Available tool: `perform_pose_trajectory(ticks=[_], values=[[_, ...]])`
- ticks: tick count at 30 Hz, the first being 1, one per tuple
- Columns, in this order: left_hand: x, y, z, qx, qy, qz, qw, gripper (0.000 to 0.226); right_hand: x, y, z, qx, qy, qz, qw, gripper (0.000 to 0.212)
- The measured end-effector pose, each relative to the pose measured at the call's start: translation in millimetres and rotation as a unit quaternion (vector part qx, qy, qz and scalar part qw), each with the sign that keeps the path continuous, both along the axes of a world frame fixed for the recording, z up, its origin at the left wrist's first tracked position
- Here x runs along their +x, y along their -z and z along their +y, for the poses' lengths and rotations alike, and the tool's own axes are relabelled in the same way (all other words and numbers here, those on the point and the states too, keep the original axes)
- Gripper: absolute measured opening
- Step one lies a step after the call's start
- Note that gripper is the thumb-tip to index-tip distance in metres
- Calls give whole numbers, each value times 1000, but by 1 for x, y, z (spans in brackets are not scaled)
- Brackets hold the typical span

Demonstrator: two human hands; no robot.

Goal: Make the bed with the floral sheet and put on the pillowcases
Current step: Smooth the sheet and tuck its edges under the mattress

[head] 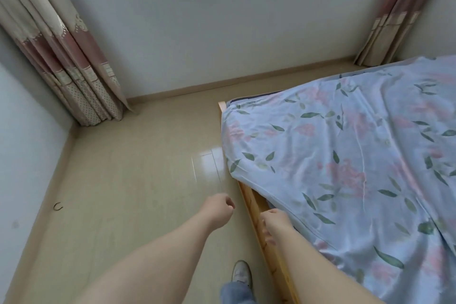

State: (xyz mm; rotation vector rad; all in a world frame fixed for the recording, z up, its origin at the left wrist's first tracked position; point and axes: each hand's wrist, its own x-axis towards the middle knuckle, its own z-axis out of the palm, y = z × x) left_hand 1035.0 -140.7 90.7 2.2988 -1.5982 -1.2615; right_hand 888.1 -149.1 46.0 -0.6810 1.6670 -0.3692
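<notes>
Pale-blue floral sheet with pink blossoms and green leaves (pixel 345 155): lies spread and wrinkled across the bed at right; hangs over the far-left corner and left side, leaving the near stretch of rail bare.

Light wooden bed frame (pixel 250 201): runs along the sheet's left edge, near to far.

Dark mattress edge (pixel 243 100): shows as a thin strip at the far-left corner, above the sheet.

Left hand (pixel 222 206): hovers over the floor, left of the rail; fingers curled in toward the palm, holding nothing.

Right hand (pixel 275 221): sits at the rail, just beside the sheet's edge; fingers bent downward; cannot tell whether clamped on fabric.

Glossy beige floor (pixel 123 180): fills the left and middle.

Small dark curved item (pixel 58 206): lies on the floor at left; too small to identify.

Beige-and-pink patterned curtains (pixel 61 57): hang in the far-left corner.

Second curtain set (pixel 394 12): hangs at far right.

White shoe (pixel 241 274) and blue denim trouser hem (pixel 234 291): nearest, on the floor between the arms.
</notes>
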Motion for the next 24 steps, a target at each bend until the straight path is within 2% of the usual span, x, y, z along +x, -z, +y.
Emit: perform_pose_trajectory(ticks=[3, 7, 13, 17, 20, 22, 24], values=[[5, 9, -73, 17, 11, -6, 1000, 34, 3, 8, -59, 21, 30, -5, 999, 11], [0, 27, -141, 32, 49, -1, 998, 33, 1, 30, -114, 28, 71, 23, 997, 16], [-13, 94, -201, 89, 220, -31, 971, 36, -7, 72, -131, 128, 191, 14, 973, 18], [-26, 136, -229, 70, 398, -77, 911, 57, -13, 101, -141, 206, 357, -27, 911, 33], [-38, 163, -242, 34, 509, -132, 850, 77, -16, 123, -141, 226, 419, -35, 879, 36], [-47, 183, -246, 36, 557, -156, 815, 83, -17, 142, -137, 215, 419, -25, 882, 46], [-58, 203, -246, 31, 596, -188, 780, 83, -20, 162, -129, 177, 374, -6, 910, 57]])
